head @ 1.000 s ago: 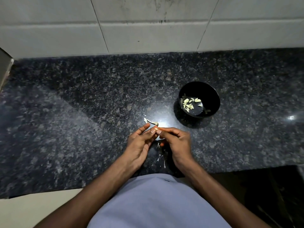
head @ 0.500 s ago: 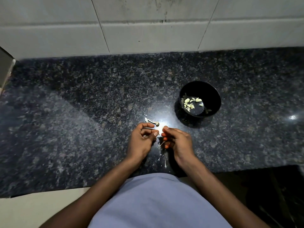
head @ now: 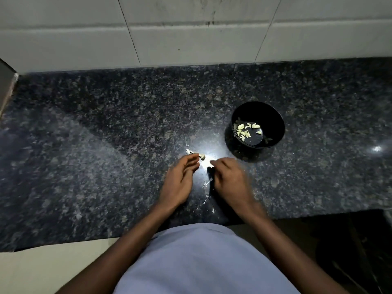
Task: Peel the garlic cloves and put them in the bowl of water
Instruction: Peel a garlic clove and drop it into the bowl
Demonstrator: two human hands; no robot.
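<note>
A black bowl [head: 281,132] stands on the counter to the right of centre, with several peeled garlic cloves [head: 244,130] lying in its water. My left hand [head: 180,179] hovers over the counter with relaxed fingers and holds nothing. Its fingertips are close to a garlic stem piece [head: 202,156]. My right hand [head: 230,179] is blurred, with curled fingers. It pinches a small pale garlic clove [head: 211,164] at its fingertips, partly lost in the glare. The two hands are apart.
Pale skin scraps [head: 206,183] lie between and below my hands on the dark granite counter [head: 106,166], and one more scrap [head: 188,151] lies beyond my left fingers. A tiled wall [head: 191,39] backs the counter. The counter's front edge is at my waist.
My hands have drawn apart. The left hand has let go and opened. The right hand has moved slightly right, blurred by motion, with the clove.
</note>
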